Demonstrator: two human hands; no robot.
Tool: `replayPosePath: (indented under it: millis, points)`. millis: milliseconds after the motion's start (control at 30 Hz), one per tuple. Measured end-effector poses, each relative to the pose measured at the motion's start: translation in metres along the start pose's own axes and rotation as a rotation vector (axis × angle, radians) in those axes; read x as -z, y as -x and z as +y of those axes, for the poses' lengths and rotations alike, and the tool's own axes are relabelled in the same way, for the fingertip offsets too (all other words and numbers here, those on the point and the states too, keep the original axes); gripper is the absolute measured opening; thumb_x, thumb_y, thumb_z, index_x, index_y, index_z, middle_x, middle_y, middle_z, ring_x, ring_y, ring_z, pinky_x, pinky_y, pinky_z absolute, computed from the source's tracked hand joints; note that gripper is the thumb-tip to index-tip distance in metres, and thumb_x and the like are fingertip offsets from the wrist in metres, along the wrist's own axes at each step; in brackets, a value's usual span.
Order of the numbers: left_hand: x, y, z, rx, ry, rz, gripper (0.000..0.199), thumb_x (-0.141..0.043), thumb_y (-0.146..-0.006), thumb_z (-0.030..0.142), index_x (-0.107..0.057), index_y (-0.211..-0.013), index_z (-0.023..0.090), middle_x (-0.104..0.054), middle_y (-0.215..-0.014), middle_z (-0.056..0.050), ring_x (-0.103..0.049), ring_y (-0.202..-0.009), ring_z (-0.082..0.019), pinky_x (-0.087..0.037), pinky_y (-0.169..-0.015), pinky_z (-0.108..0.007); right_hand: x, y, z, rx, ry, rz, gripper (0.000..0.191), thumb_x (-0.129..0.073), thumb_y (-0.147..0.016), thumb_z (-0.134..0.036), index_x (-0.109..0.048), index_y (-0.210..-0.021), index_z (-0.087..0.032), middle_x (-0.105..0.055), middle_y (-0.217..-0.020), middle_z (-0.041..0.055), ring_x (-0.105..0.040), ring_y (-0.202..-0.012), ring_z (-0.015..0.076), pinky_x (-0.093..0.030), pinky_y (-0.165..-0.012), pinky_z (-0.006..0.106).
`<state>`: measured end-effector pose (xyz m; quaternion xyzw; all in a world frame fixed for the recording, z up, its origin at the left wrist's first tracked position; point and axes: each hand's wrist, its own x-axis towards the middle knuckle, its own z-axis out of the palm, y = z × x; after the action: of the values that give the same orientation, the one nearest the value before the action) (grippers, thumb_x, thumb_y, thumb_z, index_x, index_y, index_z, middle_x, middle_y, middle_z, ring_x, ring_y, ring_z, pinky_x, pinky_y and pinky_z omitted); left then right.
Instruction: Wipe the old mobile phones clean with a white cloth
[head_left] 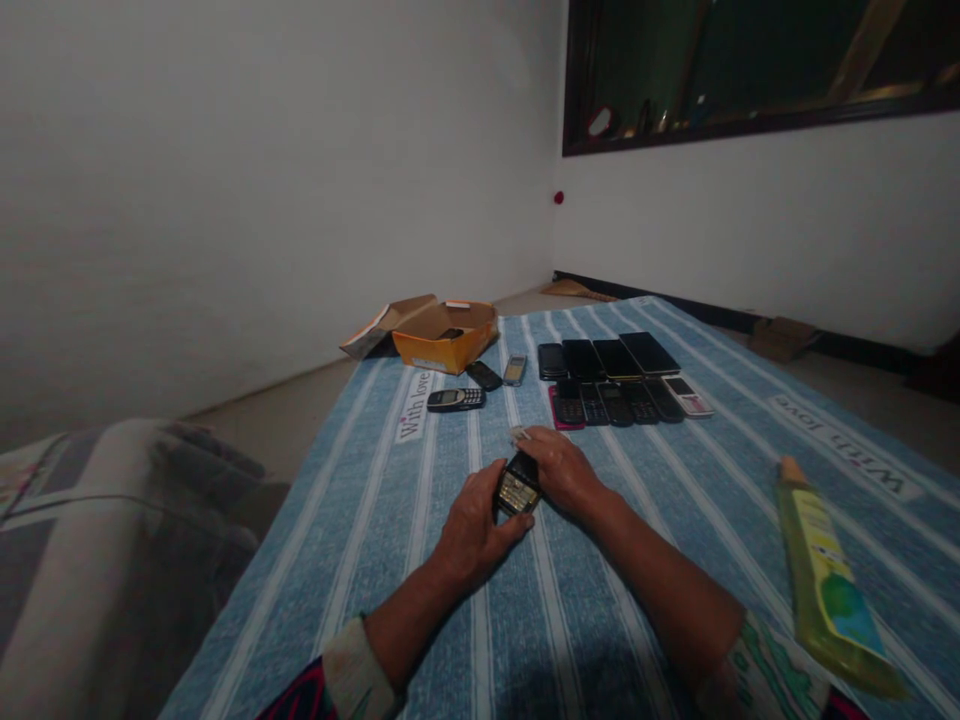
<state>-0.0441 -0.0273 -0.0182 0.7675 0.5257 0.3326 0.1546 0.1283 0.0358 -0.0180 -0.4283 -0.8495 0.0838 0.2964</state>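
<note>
A dark phone with a keypad (518, 492) is held low over the striped blue cloth. My left hand (476, 525) grips its left and lower edges, thumb along the bottom. At its upper right, my right hand (559, 468) has curled fingers around a small pale item (519, 433), perhaps a cloth or tissue, and partly covers the phone's screen. Beyond the hands lie a dark and silver phone (456, 399), a black phone (484, 376) and a silver phone (515, 369). To the right, several phones are laid out in two rows, with a large black one (649, 353) at the back.
An open orange box (442, 350) with something dark inside stands at the back left of the cloth (360, 560). A bottle of yellow liquid (832, 590) lies at the right. Grey padded fabric (90, 560) is at the left, and walls rise behind.
</note>
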Motion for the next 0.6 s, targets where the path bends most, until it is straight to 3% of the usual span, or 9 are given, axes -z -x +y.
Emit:
replayPosePath:
  millis: [367, 600]
  points:
    - [0.001, 0.001, 0.001, -0.045, -0.015, -0.019, 0.061, -0.070, -0.073, 0.033, -0.050, -0.129, 0.018, -0.065, -0.118, -0.011, -0.061, -0.106, -0.028, -0.052, -0.092, -0.045, 0.005, 0.013, 0.002, -0.108, 0.001, 0.034, 0.029, -0.045, -0.092, -0.009, -0.067, -0.110, -0.015, -0.065, -0.112, 0.0121, -0.057, -0.106, 0.0209, -0.046, -0.092, 0.032]
    - [0.003, 0.000, 0.004, -0.078, -0.003, -0.037, 0.052, -0.068, -0.075, 0.030, -0.053, -0.123, 0.020, -0.066, -0.115, -0.008, -0.061, -0.104, -0.026, -0.052, -0.090, -0.040, 0.008, 0.031, -0.003, -0.151, 0.056, 0.045, 0.043, -0.040, -0.088, -0.001, -0.060, -0.125, -0.012, -0.060, -0.125, 0.0158, -0.054, -0.115, 0.0233, -0.045, -0.100, 0.037]
